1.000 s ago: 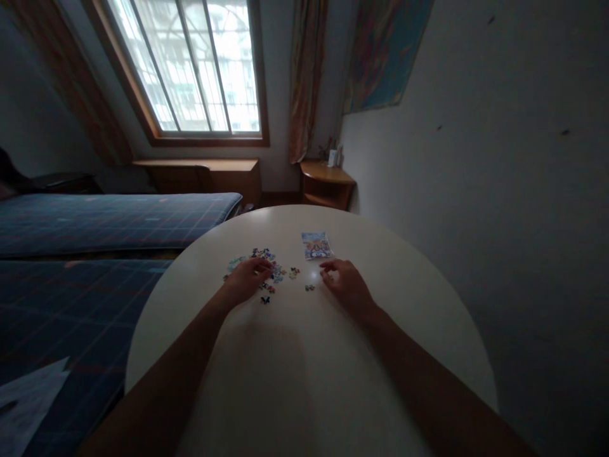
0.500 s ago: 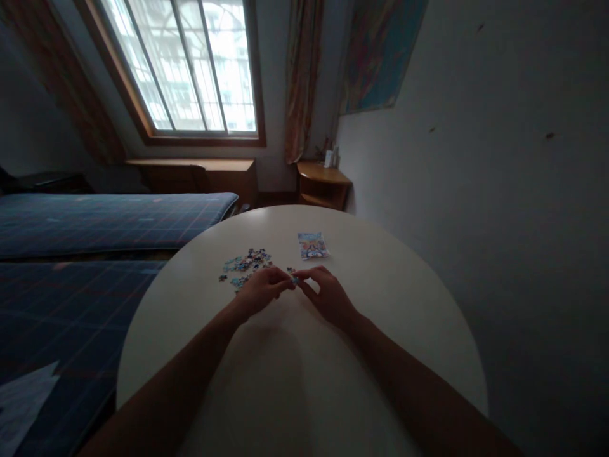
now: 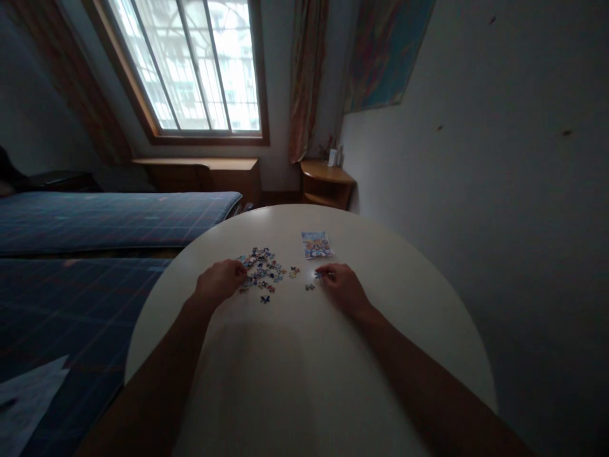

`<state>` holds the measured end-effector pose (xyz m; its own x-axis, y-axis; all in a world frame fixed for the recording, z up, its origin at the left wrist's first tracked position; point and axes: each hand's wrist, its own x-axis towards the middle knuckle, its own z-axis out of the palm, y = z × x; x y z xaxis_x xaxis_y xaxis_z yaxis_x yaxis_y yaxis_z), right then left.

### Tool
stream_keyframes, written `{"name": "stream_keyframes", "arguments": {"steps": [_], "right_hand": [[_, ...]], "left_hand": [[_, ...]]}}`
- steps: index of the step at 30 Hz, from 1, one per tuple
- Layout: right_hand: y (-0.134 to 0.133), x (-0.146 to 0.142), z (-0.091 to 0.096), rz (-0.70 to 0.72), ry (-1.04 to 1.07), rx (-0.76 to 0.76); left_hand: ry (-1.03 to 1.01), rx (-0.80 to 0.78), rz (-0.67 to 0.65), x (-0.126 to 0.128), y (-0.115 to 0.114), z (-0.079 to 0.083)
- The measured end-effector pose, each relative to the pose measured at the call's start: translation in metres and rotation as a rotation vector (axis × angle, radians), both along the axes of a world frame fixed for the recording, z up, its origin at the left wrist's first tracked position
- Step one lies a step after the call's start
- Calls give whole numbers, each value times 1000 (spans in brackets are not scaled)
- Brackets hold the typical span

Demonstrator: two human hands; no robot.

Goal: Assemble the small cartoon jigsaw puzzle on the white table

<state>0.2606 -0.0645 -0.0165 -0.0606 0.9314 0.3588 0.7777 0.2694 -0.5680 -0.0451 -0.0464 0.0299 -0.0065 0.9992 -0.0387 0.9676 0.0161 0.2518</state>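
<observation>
A loose pile of jigsaw puzzle pieces (image 3: 263, 265) lies on the round white table, left of the middle. At the pile's left edge, my left hand (image 3: 221, 277) has its fingers curled together; what they hold, if anything, is hidden. My right hand (image 3: 343, 287) pinches a small bluish puzzle piece (image 3: 318, 275) at or just over the tabletop. Close to that hand lies a separate puzzle piece (image 3: 309, 287). Between the hands is a small yellowish cluster of pieces (image 3: 294, 272). One dark piece (image 3: 265, 299) sits apart, on the near side of the pile.
A small colourful printed picture sheet (image 3: 316, 245) lies beyond my right hand. The round table (image 3: 304, 368) has a bed with a blue plaid mattress (image 3: 95, 222) to its left and a wall at its right. A wooden corner shelf (image 3: 327, 181) stands behind.
My hands have parted from where they met over a piece. The left moved left to the pile's edge; the right moved slightly right with a piece. More of the pile now shows.
</observation>
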Motion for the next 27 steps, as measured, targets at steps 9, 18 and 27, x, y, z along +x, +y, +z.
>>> {"name": "stream_keyframes", "arguments": {"steps": [9, 18, 27], "right_hand": [[-2, 0, 1, 19, -61, -33], [0, 4, -2, 36, -101, -11], [4, 16, 1, 33, -106, -14]], "left_hand": [[-2, -30, 4, 1, 10, -12], [35, -41, 35, -18, 12, -10], [29, -69, 4, -27, 19, -19]]}}
